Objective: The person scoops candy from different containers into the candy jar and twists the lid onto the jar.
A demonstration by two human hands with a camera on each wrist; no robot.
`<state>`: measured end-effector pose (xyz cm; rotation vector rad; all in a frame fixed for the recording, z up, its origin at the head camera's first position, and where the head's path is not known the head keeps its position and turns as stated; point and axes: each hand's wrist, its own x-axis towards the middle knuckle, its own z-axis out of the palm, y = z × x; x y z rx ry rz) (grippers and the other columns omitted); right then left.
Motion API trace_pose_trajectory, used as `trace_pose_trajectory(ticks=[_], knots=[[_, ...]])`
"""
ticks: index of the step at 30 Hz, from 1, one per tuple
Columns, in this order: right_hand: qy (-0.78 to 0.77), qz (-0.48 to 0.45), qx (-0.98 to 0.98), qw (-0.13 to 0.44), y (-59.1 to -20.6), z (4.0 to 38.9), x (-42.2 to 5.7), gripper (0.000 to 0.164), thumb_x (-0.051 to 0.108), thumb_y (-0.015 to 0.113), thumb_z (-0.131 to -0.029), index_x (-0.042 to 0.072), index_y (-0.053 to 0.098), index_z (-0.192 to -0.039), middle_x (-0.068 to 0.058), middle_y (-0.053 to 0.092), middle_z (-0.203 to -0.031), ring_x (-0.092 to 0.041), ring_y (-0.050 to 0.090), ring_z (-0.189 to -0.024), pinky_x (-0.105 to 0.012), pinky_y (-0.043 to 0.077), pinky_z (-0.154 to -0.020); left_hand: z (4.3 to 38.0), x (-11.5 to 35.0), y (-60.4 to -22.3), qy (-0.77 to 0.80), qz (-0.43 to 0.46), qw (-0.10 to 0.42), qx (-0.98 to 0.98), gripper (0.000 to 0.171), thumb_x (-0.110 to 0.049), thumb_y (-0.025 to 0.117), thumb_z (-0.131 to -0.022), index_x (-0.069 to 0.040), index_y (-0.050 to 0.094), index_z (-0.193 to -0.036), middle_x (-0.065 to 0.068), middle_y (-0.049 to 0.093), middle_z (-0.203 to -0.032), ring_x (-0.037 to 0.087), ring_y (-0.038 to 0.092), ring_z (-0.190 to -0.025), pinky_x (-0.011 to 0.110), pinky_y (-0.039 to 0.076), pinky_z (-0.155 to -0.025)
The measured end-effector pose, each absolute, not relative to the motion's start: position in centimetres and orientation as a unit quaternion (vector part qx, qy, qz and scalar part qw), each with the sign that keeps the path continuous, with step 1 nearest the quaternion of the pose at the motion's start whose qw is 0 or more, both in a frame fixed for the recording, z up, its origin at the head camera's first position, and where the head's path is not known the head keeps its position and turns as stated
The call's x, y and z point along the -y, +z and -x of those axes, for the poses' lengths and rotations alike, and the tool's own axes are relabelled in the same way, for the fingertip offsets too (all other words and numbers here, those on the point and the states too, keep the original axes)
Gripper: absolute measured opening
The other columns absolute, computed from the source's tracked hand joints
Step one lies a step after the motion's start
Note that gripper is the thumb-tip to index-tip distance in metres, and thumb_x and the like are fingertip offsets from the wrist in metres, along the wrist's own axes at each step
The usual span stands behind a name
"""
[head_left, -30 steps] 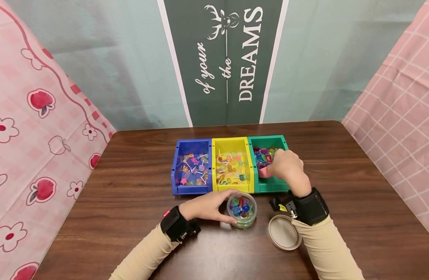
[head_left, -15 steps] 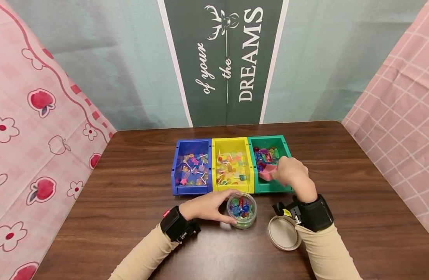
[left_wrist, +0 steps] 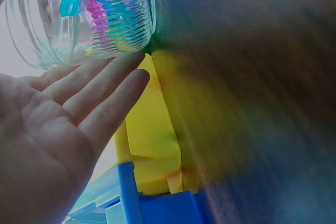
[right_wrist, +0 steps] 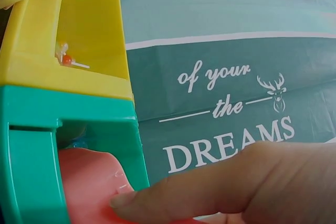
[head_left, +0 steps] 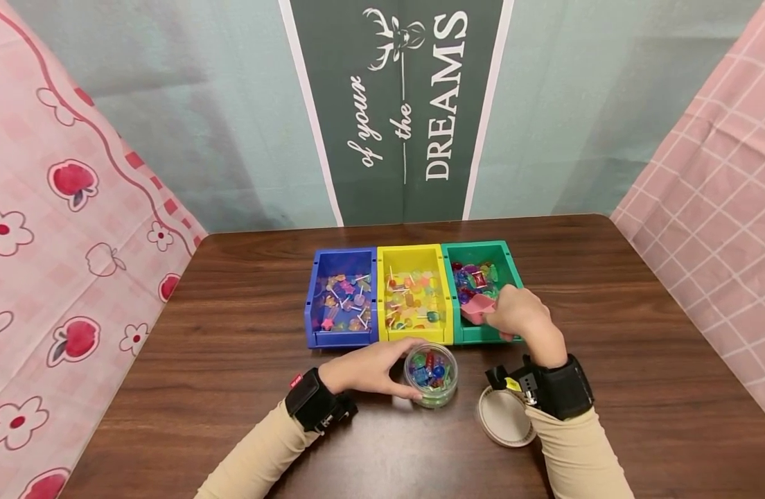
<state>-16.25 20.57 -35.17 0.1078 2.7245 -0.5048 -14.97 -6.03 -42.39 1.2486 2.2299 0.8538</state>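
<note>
Head view, right fingers (head_left: 502, 319) curled, holding scoop (head_left: 477, 309)

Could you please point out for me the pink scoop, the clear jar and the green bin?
Pink scoop (head_left: 477, 309): head view, on its bowl.
Clear jar (left_wrist: 118, 35): left wrist view, on its ribbed wall.
Green bin (head_left: 480, 335): head view, on its front wall.

Left hand (head_left: 373, 366) held a clear jar (head_left: 436, 400), right hand (head_left: 522, 316) gripped a pink scoop (head_left: 476, 309) in a green bin (head_left: 477, 335).
</note>
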Motion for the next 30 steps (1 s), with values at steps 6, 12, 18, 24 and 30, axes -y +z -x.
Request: trace_pose_trajectory(ticks=[6, 12, 18, 24, 30], knots=[[-0.182, -0.029, -0.967, 0.177, -35.1, 16.0, -20.7, 0.038, 0.023, 0.064, -0.083, 0.008, 0.054, -0.05, -0.001, 0.05, -0.042, -0.016, 0.048, -0.044, -0.025, 0.035, -0.042, 15.0, 6.0, -42.2, 0.316, -0.455, 0.223, -0.802, 0.076, -0.045, 0.066, -0.082, -0.01, 0.033, -0.141, 0.006, 0.053, -0.133, 0.012, 0.049, -0.119, 0.034, 0.045, -0.103], [-0.188, -0.036, -0.965, 0.179, -34.9, 15.9, -20.8, 0.032, 0.022, 0.065, -0.083, 0.009, 0.056, -0.054, -0.001, 0.051, -0.045, -0.016, 0.05, -0.047, -0.027, 0.036, -0.045, 15.0, 6.1, -42.4, 0.315, -0.456, 0.222, -0.802, 0.076, -0.047, 0.065, -0.082, -0.011, 0.033, -0.141, 0.005, 0.053, -0.133, 0.011, 0.049, -0.119, 0.034, 0.045, -0.104], [-0.194, -0.038, -0.964, 0.177, -35.1, 16.0, -21.0, 0.035, 0.021, 0.063, -0.083, 0.011, 0.052, -0.052, 0.0, 0.05, -0.045, -0.018, 0.052, -0.048, -0.026, 0.035, -0.044, 15.0, 6.1, -42.3, 0.316, -0.452, 0.226, -0.803, 0.078, -0.048, 0.066, -0.081, -0.011, 0.033, -0.142, 0.005, 0.053, -0.133, 0.011, 0.049, -0.119, 0.034, 0.045, -0.104], [-0.201, -0.04, -0.964, 0.168, -35.6, 16.0, -20.9, 0.04, 0.023, 0.062, -0.084, 0.012, 0.049, -0.048, 0.0, 0.051, -0.043, -0.017, 0.049, -0.046, -0.026, 0.034, -0.043, 15.0, 6.1, -42.2, 0.313, -0.452, 0.224, -0.805, 0.079, -0.048, 0.066, -0.081, -0.011, 0.032, -0.143, 0.005, 0.053, -0.134, 0.011, 0.049, -0.12, 0.034, 0.045, -0.103], [-0.193, -0.056, -0.966, 0.161, -36.4, 16.1, -20.7, 0.04, 0.025, 0.061, -0.086, 0.01, 0.051, -0.05, -0.002, 0.05, -0.043, -0.019, 0.049, -0.047, -0.028, 0.036, -0.044, 14.9, 6.0, -42.4, 0.308, -0.455, 0.22, -0.806, 0.08, -0.049, 0.066, -0.08, -0.011, 0.032, -0.142, 0.004, 0.052, -0.134, 0.01, 0.048, -0.12, 0.034, 0.045, -0.103]])
